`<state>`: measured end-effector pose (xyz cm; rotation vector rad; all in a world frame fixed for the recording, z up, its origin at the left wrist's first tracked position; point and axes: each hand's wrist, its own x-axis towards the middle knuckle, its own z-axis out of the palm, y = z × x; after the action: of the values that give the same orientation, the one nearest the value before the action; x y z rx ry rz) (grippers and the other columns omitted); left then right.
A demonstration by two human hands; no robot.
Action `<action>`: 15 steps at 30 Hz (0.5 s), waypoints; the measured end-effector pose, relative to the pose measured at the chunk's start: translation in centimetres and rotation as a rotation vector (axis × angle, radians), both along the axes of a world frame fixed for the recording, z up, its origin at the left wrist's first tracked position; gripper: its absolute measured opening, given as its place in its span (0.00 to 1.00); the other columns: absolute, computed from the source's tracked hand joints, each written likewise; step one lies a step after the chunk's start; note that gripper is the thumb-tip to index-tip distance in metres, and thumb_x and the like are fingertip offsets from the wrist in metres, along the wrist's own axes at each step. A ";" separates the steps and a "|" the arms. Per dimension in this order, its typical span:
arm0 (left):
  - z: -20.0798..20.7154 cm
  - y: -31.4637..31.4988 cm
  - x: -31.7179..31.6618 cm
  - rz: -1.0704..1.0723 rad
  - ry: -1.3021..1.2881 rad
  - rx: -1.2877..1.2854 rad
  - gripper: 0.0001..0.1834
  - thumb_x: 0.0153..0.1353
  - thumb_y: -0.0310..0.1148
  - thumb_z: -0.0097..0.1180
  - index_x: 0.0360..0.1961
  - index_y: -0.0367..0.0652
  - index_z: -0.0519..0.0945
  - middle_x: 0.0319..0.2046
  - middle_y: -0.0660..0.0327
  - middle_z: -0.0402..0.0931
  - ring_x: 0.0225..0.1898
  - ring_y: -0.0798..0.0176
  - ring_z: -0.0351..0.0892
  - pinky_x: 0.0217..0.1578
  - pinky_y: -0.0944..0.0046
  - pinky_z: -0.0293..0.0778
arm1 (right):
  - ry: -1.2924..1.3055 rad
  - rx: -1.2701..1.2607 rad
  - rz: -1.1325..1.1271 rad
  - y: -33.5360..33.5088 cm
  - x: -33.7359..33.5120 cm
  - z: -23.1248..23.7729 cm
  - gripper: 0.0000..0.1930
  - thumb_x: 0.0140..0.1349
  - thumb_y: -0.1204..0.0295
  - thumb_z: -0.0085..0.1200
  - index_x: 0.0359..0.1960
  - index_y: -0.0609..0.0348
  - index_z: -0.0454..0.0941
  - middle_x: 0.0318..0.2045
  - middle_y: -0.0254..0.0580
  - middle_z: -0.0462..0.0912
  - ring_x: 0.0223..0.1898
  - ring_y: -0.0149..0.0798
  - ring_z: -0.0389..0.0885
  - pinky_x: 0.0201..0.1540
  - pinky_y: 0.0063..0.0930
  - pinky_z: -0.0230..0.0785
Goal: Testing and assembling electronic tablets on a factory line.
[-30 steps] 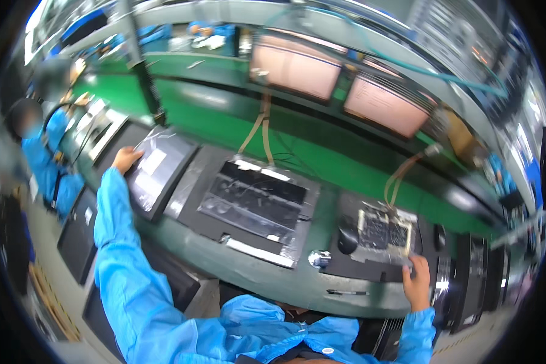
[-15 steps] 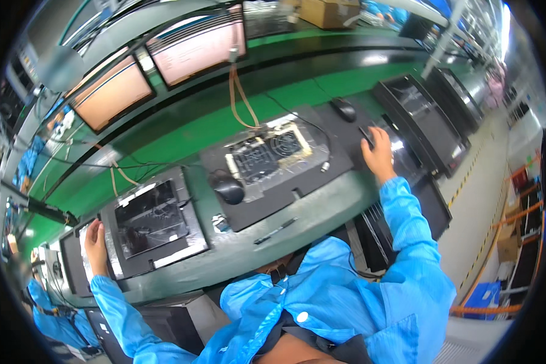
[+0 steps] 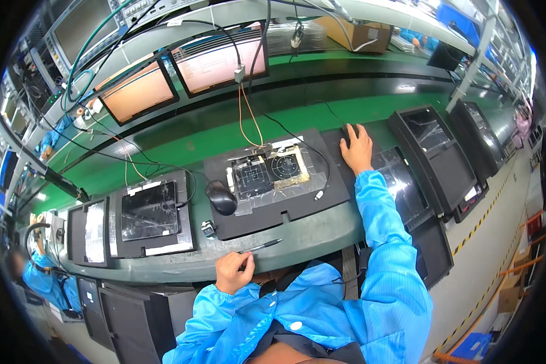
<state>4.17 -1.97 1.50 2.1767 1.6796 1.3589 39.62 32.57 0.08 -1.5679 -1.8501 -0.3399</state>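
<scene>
My right hand [image 3: 357, 150] lies over a black computer mouse [image 3: 347, 131] right of the middle of the bench, fingers stretched forward and covering most of it. Close to the bench's front edge, my left hand [image 3: 233, 273] is loosely closed, with nothing visible in it. A black pen [image 3: 262, 246] lies just beyond its fingertips. In the middle, a black foam pad [image 3: 273, 212] bears a taped fixture [image 3: 267, 171] with dark panels, and a second black mouse [image 3: 221, 198] rests at its left. A small silver-and-black piece [image 3: 208, 229] sits beside the pad.
A black tablet-like panel [image 3: 150, 209] lies in a fixture on the left, cabled. Black trays [image 3: 437, 155] stand at the right. Two lit monitors [image 3: 218, 60] are behind, with cables hanging down. A co-worker in blue [image 3: 48, 282] is at far left.
My left hand has left the tray at the far left and come to the front edge near the pen. My right hand has shifted left from the right-hand trays onto the mouse.
</scene>
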 end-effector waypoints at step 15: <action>-0.5 0.6 -0.2 -0.014 -0.101 -0.021 0.06 0.51 0.18 0.63 0.29 0.40 0.82 0.16 0.60 0.71 0.15 0.63 0.70 0.17 0.64 0.63 | 0.082 0.183 0.002 -1.4 1.0 2.1 0.25 0.62 0.64 0.59 0.58 0.61 0.75 0.60 0.55 0.73 0.60 0.57 0.71 0.64 0.48 0.62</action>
<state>3.92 -1.35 1.04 2.0673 1.6328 1.4161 40.67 31.17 2.21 -1.4347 -1.7068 -0.4256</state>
